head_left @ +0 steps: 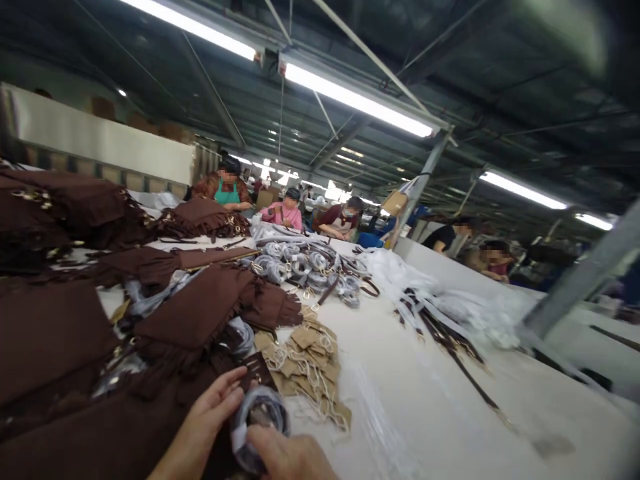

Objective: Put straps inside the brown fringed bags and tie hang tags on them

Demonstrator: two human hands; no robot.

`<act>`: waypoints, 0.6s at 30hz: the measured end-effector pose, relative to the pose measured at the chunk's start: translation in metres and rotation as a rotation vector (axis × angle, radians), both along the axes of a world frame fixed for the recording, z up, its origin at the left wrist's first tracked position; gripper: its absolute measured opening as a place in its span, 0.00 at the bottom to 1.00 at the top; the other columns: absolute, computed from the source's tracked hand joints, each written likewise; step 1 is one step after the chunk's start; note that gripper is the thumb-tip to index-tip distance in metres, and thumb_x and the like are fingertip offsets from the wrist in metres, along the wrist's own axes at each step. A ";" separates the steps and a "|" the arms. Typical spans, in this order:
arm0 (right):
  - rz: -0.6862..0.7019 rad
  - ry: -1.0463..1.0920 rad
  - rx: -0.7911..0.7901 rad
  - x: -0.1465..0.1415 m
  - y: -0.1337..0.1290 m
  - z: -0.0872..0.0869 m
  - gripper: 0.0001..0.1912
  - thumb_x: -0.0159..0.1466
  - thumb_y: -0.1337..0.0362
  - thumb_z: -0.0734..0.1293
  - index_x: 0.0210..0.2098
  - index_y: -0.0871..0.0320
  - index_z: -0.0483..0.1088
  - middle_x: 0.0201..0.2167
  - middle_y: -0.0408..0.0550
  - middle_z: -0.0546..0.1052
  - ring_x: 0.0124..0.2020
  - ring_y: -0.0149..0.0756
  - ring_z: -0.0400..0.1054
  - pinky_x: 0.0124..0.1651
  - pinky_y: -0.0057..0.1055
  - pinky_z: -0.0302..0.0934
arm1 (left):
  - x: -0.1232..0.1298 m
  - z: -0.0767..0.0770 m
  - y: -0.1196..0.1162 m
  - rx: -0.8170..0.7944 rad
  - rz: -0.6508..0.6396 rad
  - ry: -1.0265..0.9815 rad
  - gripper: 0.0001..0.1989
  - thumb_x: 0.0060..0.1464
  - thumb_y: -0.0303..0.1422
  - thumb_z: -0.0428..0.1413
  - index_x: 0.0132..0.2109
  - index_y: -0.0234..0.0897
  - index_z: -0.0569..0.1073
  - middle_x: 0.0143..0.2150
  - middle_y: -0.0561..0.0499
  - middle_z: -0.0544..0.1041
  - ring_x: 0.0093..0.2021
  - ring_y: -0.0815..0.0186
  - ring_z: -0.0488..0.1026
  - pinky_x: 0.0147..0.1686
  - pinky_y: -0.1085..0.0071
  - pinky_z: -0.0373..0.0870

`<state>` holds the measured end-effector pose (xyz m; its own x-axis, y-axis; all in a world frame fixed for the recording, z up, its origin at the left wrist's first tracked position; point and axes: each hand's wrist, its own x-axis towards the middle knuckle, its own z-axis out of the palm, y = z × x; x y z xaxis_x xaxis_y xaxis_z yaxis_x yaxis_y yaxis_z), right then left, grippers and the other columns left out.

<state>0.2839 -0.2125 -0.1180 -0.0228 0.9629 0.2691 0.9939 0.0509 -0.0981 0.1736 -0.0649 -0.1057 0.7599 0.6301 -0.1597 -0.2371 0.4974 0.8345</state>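
Observation:
A coiled strap wrapped in clear plastic is gripped in my right hand, its thumb pressed over the ring. My left hand lies beside the coil with its fingers stretched out, over the dark brown fringed bags. Whether its fingertips touch the coil or the brown flap with slits just beyond, I cannot tell. Right of the hands spreads a pile of tan paper tags with white strings.
More plastic-wrapped strap coils are heaped mid-table. Brown bags pile up on the left. Loose dark straps and clear plastic bags lie on the white table at right. Several people sit beyond; a metal post rises there.

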 end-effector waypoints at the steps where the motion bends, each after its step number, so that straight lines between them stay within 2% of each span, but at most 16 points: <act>1: 0.050 0.080 -0.020 0.003 -0.008 0.011 0.17 0.58 0.65 0.68 0.47 0.52 0.69 0.42 0.45 0.81 0.31 0.37 0.77 0.25 0.22 0.63 | -0.001 0.003 -0.001 0.013 -0.014 0.005 0.28 0.34 0.39 0.71 0.46 0.37 0.76 0.39 0.44 0.81 0.44 0.51 0.78 0.45 0.61 0.72; 3: 0.063 0.259 -0.008 0.015 -0.029 0.037 0.15 0.60 0.66 0.66 0.48 0.52 0.70 0.47 0.45 0.79 0.43 0.37 0.76 0.39 0.23 0.67 | -0.003 0.011 -0.002 0.039 -0.026 0.016 0.28 0.33 0.35 0.71 0.45 0.37 0.76 0.40 0.44 0.81 0.42 0.52 0.78 0.43 0.62 0.73; 4: -0.004 0.334 0.011 0.024 -0.042 0.050 0.12 0.62 0.67 0.64 0.46 0.52 0.71 0.46 0.44 0.79 0.45 0.36 0.75 0.44 0.24 0.66 | -0.004 0.014 -0.002 0.049 -0.020 0.025 0.28 0.32 0.33 0.71 0.45 0.37 0.75 0.40 0.45 0.82 0.41 0.53 0.78 0.41 0.63 0.73; 6: -0.286 0.423 0.021 0.048 -0.071 0.069 0.10 0.65 0.66 0.59 0.40 0.55 0.73 0.36 0.45 0.80 0.36 0.33 0.75 0.40 0.25 0.66 | -0.006 0.019 -0.002 0.068 0.014 0.053 0.30 0.31 0.30 0.70 0.47 0.36 0.73 0.39 0.46 0.82 0.38 0.56 0.78 0.39 0.65 0.73; 8: -0.540 0.451 -0.056 0.073 -0.097 0.079 0.12 0.66 0.65 0.58 0.37 0.57 0.73 0.29 0.45 0.78 0.28 0.32 0.73 0.34 0.24 0.65 | -0.005 0.023 -0.001 0.087 0.047 0.075 0.34 0.31 0.28 0.69 0.51 0.36 0.71 0.37 0.47 0.81 0.36 0.58 0.78 0.36 0.68 0.72; 10: -0.656 0.440 -0.112 0.093 -0.117 0.079 0.14 0.66 0.67 0.56 0.37 0.59 0.73 0.28 0.46 0.78 0.25 0.32 0.73 0.30 0.25 0.63 | -0.001 0.025 -0.002 0.100 0.062 0.076 0.40 0.31 0.27 0.68 0.56 0.34 0.67 0.33 0.50 0.81 0.33 0.61 0.77 0.34 0.70 0.71; 12: -0.690 0.400 -0.145 0.104 -0.126 0.076 0.15 0.65 0.70 0.55 0.39 0.59 0.74 0.32 0.47 0.78 0.27 0.33 0.74 0.32 0.25 0.64 | 0.004 0.030 -0.004 0.101 0.064 0.062 0.48 0.30 0.26 0.67 0.61 0.32 0.62 0.31 0.52 0.80 0.31 0.63 0.75 0.32 0.72 0.69; 16: -0.699 0.266 -0.215 0.102 -0.118 0.067 0.17 0.63 0.72 0.59 0.44 0.55 0.76 0.43 0.51 0.78 0.43 0.41 0.74 0.44 0.31 0.62 | 0.016 0.042 -0.013 0.117 0.054 0.039 0.57 0.28 0.22 0.63 0.68 0.32 0.50 0.33 0.51 0.80 0.30 0.66 0.73 0.29 0.75 0.67; 18: -0.711 0.217 -0.254 0.099 -0.108 0.064 0.17 0.64 0.71 0.60 0.46 0.54 0.77 0.43 0.53 0.78 0.45 0.44 0.73 0.45 0.32 0.61 | 0.022 0.047 -0.018 0.118 0.045 0.030 0.60 0.27 0.20 0.59 0.70 0.35 0.45 0.39 0.49 0.81 0.29 0.67 0.73 0.26 0.76 0.67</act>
